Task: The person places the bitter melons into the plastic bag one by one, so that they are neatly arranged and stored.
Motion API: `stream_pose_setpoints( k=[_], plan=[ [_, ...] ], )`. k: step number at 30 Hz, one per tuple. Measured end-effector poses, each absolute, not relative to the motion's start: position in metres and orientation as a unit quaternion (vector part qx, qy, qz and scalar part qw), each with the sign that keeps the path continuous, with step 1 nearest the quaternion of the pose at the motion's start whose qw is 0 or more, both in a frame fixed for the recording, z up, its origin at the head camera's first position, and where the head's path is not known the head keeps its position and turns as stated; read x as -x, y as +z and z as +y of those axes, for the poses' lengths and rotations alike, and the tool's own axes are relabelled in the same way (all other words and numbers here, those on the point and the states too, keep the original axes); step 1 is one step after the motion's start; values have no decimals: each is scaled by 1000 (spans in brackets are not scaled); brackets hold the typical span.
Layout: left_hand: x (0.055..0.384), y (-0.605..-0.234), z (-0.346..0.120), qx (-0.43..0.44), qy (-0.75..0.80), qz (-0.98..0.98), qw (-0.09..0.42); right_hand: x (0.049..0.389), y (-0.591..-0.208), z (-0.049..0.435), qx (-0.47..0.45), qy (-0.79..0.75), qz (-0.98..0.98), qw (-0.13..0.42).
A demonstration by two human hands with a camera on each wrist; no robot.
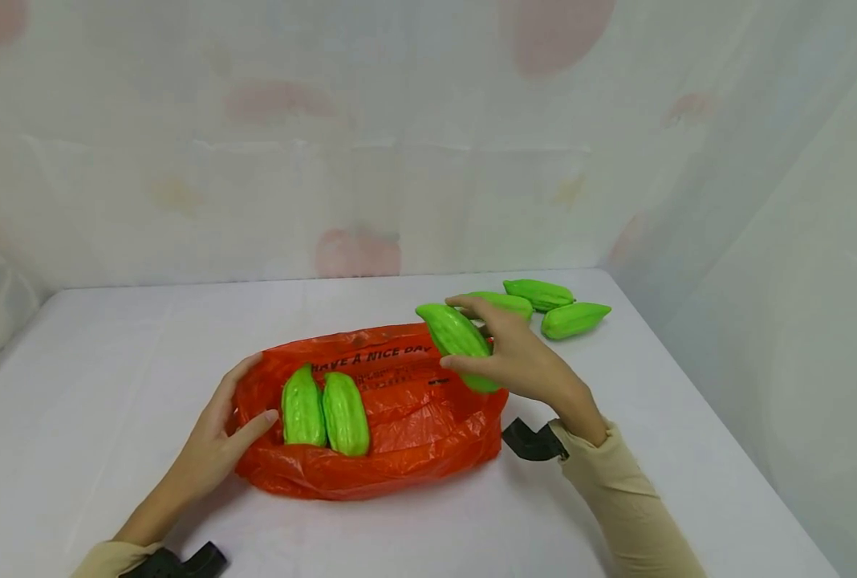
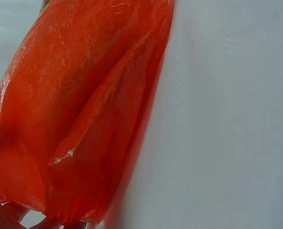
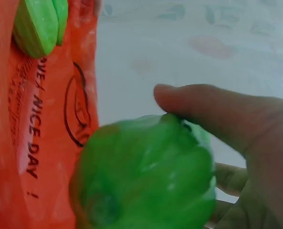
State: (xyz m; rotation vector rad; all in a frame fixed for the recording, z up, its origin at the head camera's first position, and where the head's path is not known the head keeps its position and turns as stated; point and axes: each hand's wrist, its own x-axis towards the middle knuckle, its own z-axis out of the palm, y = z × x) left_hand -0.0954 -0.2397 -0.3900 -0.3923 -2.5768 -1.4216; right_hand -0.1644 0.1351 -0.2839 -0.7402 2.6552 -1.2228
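My right hand [image 1: 518, 353] holds a green bitter melon [image 1: 452, 331] between thumb and fingers, above the right end of a red plastic bag [image 1: 417, 417]. In the right wrist view this bitter melon [image 3: 146, 176] fills the lower middle, with the thumb on its top. Two more bitter melons, one at the left [image 1: 302, 411] and one beside it [image 1: 346, 416], lie in the left part of the bag. At the bag's left end my left hand [image 1: 212, 445] grips the rim, thumb inside and fingers around the outside. The left wrist view shows mostly the bag's outer side [image 2: 69, 105].
Behind my right hand, on the white table [image 1: 132, 377], lie three bitter melons: one partly hidden by the hand [image 1: 506, 303], one farther back [image 1: 538, 294] and one to the right [image 1: 576, 319]. A pale patterned curtain [image 1: 428, 185] hangs behind the table.
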Motion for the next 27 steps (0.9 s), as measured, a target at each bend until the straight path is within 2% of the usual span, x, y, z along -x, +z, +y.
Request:
stream_pose_setpoints(
  k=[13, 27],
  plan=[
    [95, -388, -240, 129, -476, -866, 83, 165, -297, 105, 278, -383, 878, 72],
    [95, -389, -239, 129, -477, -865, 83, 158, -311, 91, 271, -372, 882, 96]
  ],
)
